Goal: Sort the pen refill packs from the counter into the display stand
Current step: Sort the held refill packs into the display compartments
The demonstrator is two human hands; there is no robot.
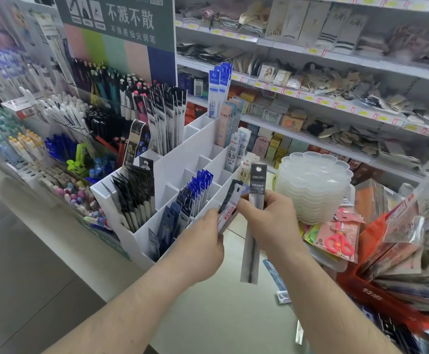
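My right hand (pixel 269 221) pinches a long black-topped refill pack (pixel 255 190) that hangs upright in front of the white display stand (pixel 175 159). Beside it, my left hand (pixel 200 241) grips a shorter refill pack (pixel 230 205) with a black top and a pink-white label, tilted to the right. The stand's compartments hold black packs (pixel 134 192) at the front left, blue packs (pixel 195 192) in the middle and taller packs (pixel 167 118) at the back. More loose refill packs (pixel 276 277) lie on the white counter (pixel 223 312) under my right forearm.
A stack of clear flower-shaped trays (pixel 313 185) stands right of the stand. Packs of pink scissors (pixel 338 238) and a red basket (pixel 376 295) of bagged goods crowd the right. Pen displays (pixel 62 129) fill the left; shelves (pixel 336 60) run behind.
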